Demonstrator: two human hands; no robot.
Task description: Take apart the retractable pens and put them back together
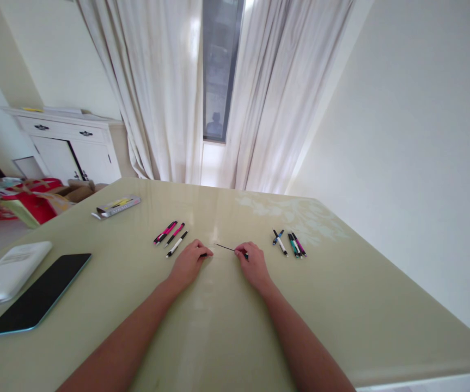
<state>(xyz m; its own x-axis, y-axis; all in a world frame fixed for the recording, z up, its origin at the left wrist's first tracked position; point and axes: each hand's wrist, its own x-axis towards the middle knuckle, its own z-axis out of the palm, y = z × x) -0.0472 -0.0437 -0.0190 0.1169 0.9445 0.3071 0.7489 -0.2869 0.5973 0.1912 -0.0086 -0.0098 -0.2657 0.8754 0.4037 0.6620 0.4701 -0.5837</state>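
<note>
My left hand (189,259) rests low over the table with its fingers closed round a short dark pen part (206,254), whose end pokes out toward the right. Opposite it, my right hand (254,262) pinches a thin black pen refill (225,247) that points left into the gap between the hands. Another small dark piece shows under the right fingers, too covered to name. Beside the left hand lie a white and black pen (177,244) and pink and black pens (165,232). Right of the right hand are a crossed pair of pens (279,242) and several coloured pens (297,245).
On the pale green table (235,326), a black-screened phone (41,294) and a white device (14,269) lie at the left. An opened pen box (117,206) sits at the back left. Beyond stand a white cabinet (67,136) and red bags (38,201) on the floor.
</note>
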